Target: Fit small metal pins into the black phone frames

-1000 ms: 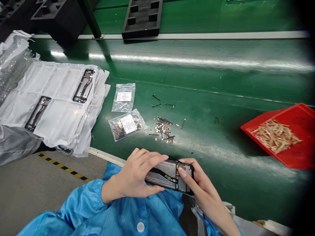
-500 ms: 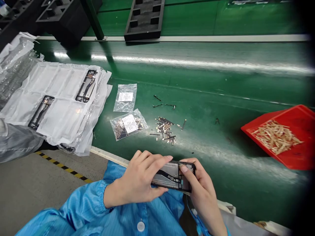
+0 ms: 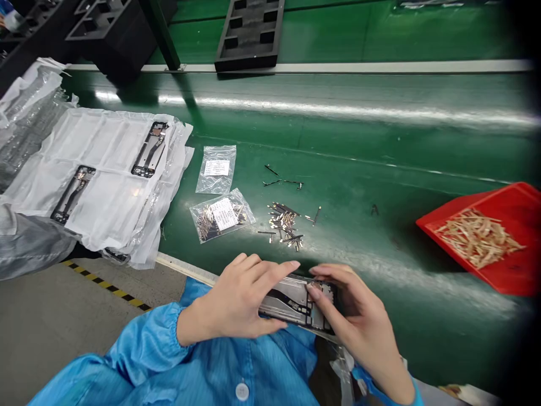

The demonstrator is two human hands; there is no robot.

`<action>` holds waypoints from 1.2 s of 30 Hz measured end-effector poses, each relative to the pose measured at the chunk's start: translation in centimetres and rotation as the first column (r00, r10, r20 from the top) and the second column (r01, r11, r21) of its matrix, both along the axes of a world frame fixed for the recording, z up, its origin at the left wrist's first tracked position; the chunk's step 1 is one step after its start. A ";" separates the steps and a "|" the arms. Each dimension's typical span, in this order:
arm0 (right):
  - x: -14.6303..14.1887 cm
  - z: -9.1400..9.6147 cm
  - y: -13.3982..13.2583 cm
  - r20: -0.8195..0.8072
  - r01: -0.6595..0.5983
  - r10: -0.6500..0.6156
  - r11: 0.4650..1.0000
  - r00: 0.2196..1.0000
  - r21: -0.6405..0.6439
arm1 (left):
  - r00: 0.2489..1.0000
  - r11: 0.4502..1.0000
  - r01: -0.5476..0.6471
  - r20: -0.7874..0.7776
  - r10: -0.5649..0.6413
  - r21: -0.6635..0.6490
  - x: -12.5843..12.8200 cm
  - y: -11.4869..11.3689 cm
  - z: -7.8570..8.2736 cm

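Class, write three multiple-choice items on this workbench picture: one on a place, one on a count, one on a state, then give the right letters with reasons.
1. Where is the red tray?
A. at the right edge of the green bench
B. on the white sheets
C. on the floor

2. How many labelled clear bags lie beside the loose pins?
A. one
B. two
C. four

3. How is the phone frame held?
A. lying untouched on the bench
B. by one hand only
C. by both hands

Key: 1 A, the tray sits far right on the bench. 2 B, an upper bag and a lower bag. 3 C, the left hand and right hand both grip it.
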State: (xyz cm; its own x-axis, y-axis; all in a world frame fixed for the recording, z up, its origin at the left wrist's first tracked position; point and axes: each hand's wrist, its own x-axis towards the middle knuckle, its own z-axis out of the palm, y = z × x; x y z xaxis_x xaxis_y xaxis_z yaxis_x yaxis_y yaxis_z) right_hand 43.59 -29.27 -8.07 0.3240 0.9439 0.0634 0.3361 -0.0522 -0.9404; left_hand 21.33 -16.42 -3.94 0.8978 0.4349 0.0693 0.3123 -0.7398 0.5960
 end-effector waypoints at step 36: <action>-1.4 2.0 1.4 0.114 -0.122 0.106 0.981 0.988 0.150 | 0.846 0.931 -0.361 0.398 0.355 -0.062 0.3 -0.5 -4.2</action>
